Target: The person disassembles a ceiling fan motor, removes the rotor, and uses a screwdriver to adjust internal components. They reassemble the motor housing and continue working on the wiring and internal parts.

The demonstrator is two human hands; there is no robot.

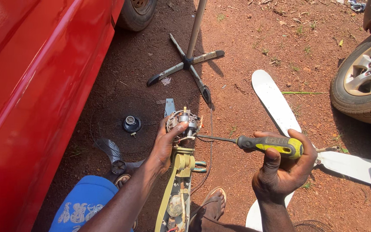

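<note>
I see my left hand [167, 144] wrapped around the exposed fan motor [184, 122], fingers clamped on its winding and housing so it sits steady at the top of the opened fan body [177, 189]. That cream-coloured body runs lengthwise from near my feet up toward the motor, roughly straight away from me. My right hand [285, 167] is closed in a fist around the yellow and black handle of a screwdriver [254, 142]. The 2 hands are well apart, joined only by the tool.

The relation that matters: the screwdriver's shaft lies almost level and points left, crossing the fan body's long axis, with its tip touching or just beside the right side of the motor. I cannot tell whether the tip sits in a screw head. The motor lies to the left of my right hand, and my left hand is the nearer one, already on it.

On the red dirt ground [245, 56] lie the black wire guard [127, 124] beside a red car [35, 86], the cross-shaped fan stand [187, 64] beyond, and white fan blades [275, 103] to the right.
</note>
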